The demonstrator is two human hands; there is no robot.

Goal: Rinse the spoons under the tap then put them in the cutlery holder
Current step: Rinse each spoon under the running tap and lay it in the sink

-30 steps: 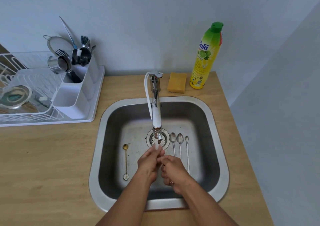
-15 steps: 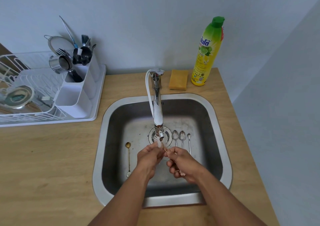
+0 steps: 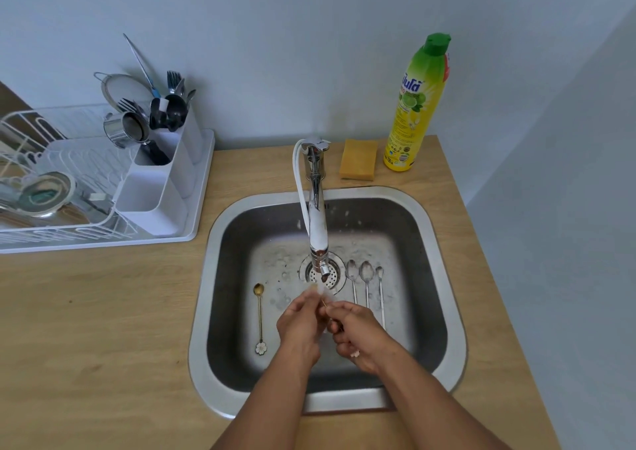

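This was a home kitchen. A steel sink (image 3: pixel 444 263) sat in a wooden countertop (image 3: pixel 103 329) against a pale wall, with a chrome tap (image 3: pixel 316 215) at its far edge. To the far left stood a white dish rack (image 3: pixel 86 201) and a cutlery holder (image 3: pixel 161 188). Far right were a yellow sponge (image 3: pixel 358 160) and a bottle of dish soap (image 3: pixel 416 105).
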